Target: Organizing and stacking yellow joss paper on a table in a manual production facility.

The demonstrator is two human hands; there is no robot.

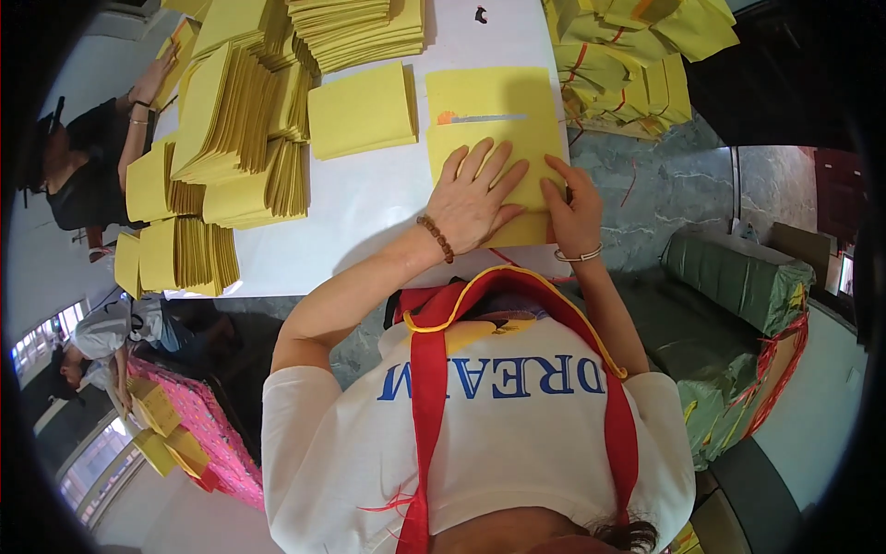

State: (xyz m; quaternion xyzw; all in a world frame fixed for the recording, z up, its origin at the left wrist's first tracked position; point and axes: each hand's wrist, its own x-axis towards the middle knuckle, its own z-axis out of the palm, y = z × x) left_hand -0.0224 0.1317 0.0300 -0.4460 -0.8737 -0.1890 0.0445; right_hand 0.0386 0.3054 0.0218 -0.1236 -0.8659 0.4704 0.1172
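Note:
A large yellow paper sheet (494, 129) with a small printed strip lies on the white table (369, 212) in front of me. My left hand (475, 196), wearing a brown bead bracelet, lies flat on the sheet with its fingers spread. My right hand (574, 210), with a thin metal bangle, rests at the sheet's right edge, its fingers curled over that edge. A small stack of the same yellow sheets (362, 109) sits just left of the one under my hands.
Fanned stacks of yellow sheets (235, 129) fill the table's left and far side. Bundles tied with red string (628, 55) pile up at the far right. A person (88, 162) works at the left. Green wrapped bales (738, 277) stand on the floor to the right.

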